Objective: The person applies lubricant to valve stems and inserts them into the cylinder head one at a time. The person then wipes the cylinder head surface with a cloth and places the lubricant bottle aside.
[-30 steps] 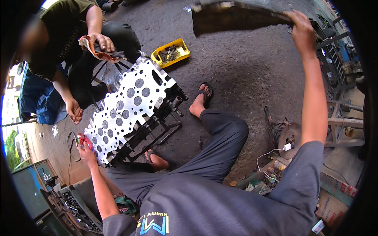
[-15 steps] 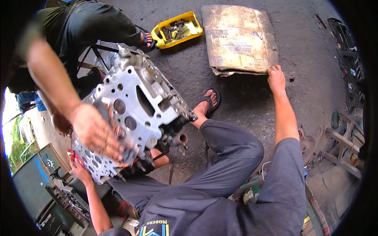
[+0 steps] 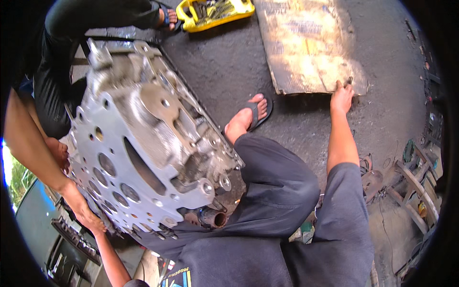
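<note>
A grey metal engine cylinder head (image 3: 143, 158) stands tilted at the left, its flat, holed face turned up toward me. At its lower left edge my left forearm (image 3: 112, 260) reaches in. The left hand's fingers are hidden behind the head and another person's hand (image 3: 85, 210), which lies right over my wrist. Out to the far right, my right hand (image 3: 342, 99) is closed on the near edge of a worn, flattened cardboard sheet (image 3: 306, 52). A small dark bit shows by its fingertips, too small to name.
At the top, a yellow cut-open container (image 3: 217, 21) holds springs and small metal parts. The other person's dark-trousered leg (image 3: 95, 19) is behind the head. My sandalled foot (image 3: 251, 115) stands between head and cardboard. Metal frames (image 3: 416, 186) lie at right.
The cylinder head has swung up and looms closer. The other person's hand, earlier blurred over its face, is now at its left edge. The cardboard has shifted slightly right with my right hand.
</note>
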`<action>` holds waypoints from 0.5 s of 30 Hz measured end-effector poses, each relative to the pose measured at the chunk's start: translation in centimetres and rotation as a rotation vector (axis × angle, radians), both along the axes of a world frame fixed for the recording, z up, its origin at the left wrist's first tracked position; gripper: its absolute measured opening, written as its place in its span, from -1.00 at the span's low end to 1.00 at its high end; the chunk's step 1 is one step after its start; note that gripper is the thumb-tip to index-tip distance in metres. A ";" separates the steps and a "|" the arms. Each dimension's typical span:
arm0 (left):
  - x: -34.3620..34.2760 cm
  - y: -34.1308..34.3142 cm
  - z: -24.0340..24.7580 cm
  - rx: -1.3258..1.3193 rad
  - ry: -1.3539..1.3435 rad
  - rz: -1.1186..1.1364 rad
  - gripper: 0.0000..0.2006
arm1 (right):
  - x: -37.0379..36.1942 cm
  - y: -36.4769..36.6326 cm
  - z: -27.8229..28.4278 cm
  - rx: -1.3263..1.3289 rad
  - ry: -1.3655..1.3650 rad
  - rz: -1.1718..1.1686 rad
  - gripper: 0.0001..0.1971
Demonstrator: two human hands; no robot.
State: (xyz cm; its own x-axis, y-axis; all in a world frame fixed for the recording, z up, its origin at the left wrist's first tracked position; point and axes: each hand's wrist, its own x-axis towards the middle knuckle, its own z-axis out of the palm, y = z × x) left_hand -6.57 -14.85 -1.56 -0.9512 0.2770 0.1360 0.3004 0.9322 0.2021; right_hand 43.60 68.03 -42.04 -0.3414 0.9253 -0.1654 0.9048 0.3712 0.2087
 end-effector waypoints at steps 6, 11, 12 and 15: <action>-0.2 3.6 -0.4 0.078 -0.010 0.018 -0.55 | 2.0 -5.4 -5.1 -0.473 0.044 -0.165 -0.63; -0.6 7.0 -1.4 -0.196 0.089 -0.002 -0.56 | 2.7 -14.7 -2.8 -0.611 0.318 -0.296 -0.57; -0.4 7.7 -1.8 -0.068 0.070 -0.017 -0.56 | 3.1 -16.1 -1.8 -0.731 0.407 -0.326 -0.56; -0.1 9.4 -2.5 0.197 0.000 -0.009 -0.56 | 4.9 -20.1 2.0 -1.082 0.870 -0.567 -0.50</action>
State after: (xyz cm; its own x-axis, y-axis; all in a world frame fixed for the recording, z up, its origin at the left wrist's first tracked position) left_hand -6.68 -5.45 -4.09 -0.9487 0.2538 0.1883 0.3087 0.8719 0.3801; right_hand 48.49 47.93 -40.05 -0.3374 0.5313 -0.7771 0.6712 -0.4431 -0.5943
